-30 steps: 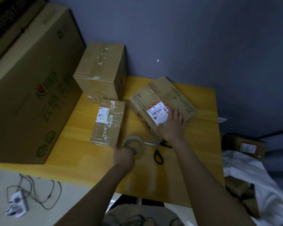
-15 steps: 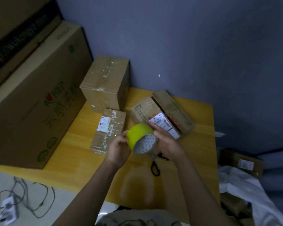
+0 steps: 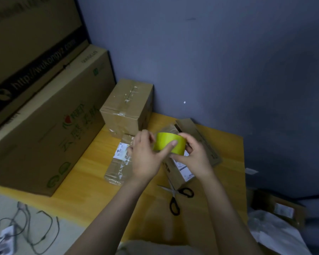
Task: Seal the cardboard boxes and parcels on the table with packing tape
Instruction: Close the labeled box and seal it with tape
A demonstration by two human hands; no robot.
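Observation:
I hold a yellow roll of packing tape (image 3: 165,141) in the air above the table, between both hands. My left hand (image 3: 145,157) grips its left side, thumb laid across the yellow face. My right hand (image 3: 193,155) grips its right side with curled fingers. Under the hands lies a flat labelled box (image 3: 201,144) with one flap raised at its far end. A small taped parcel (image 3: 119,162) with a white label lies to the left. A taller taped box (image 3: 127,105) stands at the back by the wall.
Black-handled scissors (image 3: 175,197) lie on the wooden table (image 3: 92,181) near the flat box. Large printed cartons (image 3: 41,115) fill the left side. Cables and a power strip (image 3: 11,230) are on the floor at lower left. White cloth (image 3: 276,234) and another box (image 3: 282,210) are lower right.
Both hands lifted the tape roll from the table and raised it higher over the flat box. My right hand left the box's label and took the roll. The roll turned its yellow face toward me.

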